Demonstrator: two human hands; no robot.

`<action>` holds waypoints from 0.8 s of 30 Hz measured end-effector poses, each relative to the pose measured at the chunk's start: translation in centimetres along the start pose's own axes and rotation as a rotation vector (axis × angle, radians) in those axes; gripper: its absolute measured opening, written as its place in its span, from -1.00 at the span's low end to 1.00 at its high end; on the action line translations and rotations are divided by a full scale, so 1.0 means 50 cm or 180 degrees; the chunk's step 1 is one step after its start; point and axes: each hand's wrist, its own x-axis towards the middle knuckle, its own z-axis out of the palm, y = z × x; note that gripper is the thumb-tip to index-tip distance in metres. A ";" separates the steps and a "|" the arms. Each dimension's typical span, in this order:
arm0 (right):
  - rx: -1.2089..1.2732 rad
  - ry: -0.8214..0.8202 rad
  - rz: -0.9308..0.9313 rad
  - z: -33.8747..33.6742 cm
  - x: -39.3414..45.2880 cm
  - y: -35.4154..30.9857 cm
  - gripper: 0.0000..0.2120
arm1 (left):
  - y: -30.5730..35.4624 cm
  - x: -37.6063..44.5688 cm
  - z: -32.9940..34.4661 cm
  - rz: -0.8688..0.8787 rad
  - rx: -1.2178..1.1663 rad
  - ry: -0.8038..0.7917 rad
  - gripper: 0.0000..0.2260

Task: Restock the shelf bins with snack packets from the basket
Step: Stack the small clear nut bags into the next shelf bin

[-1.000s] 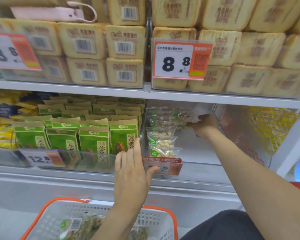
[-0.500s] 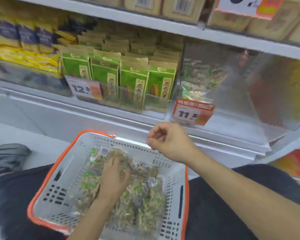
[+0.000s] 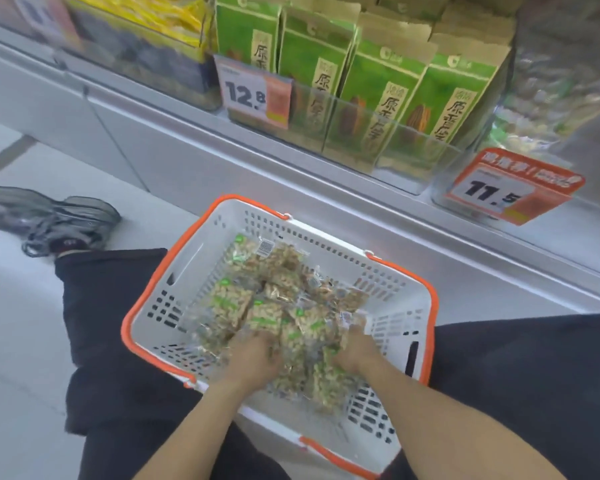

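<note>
A white basket with an orange rim (image 3: 146, 296) rests on my lap and holds several clear snack packets (image 3: 229, 303) of pale nuts with green labels. Both hands are down in the pile at its near side. My left hand (image 3: 253, 355) has its fingers curled into the packets, and my right hand (image 3: 354, 351) grips packets beside it; the fingertips of both are buried. The clear shelf bin (image 3: 561, 81) at the upper right holds blurred packets of the same kind, above an orange 11.5 price tag (image 3: 513, 188).
Green upright packs (image 3: 378, 88) fill the bin left of it, behind a 12.8 tag (image 3: 253, 91). Yellow packs (image 3: 146, 15) sit further left. The shelf's grey front ledge (image 3: 291, 188) runs just beyond the basket. My shoe (image 3: 59, 220) lies on the floor at left.
My right hand left the shelf bin and dropped into the basket beside the left hand. The view tilted down from the shelves to the basket.
</note>
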 end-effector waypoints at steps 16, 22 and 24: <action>0.2161 0.0322 0.0133 -0.003 0.051 0.029 -0.09 | 0.122 0.164 0.094 -0.1028 -0.1372 0.0437 -0.69; 0.1761 -0.0002 -0.0533 0.003 0.046 0.006 -0.11 | 0.097 0.152 0.084 -0.0972 -0.1864 0.0272 -0.82; 0.1653 -0.0142 -0.0652 -0.002 0.041 -0.009 -0.09 | 0.079 0.135 0.078 -0.0890 -0.2095 0.0306 -0.78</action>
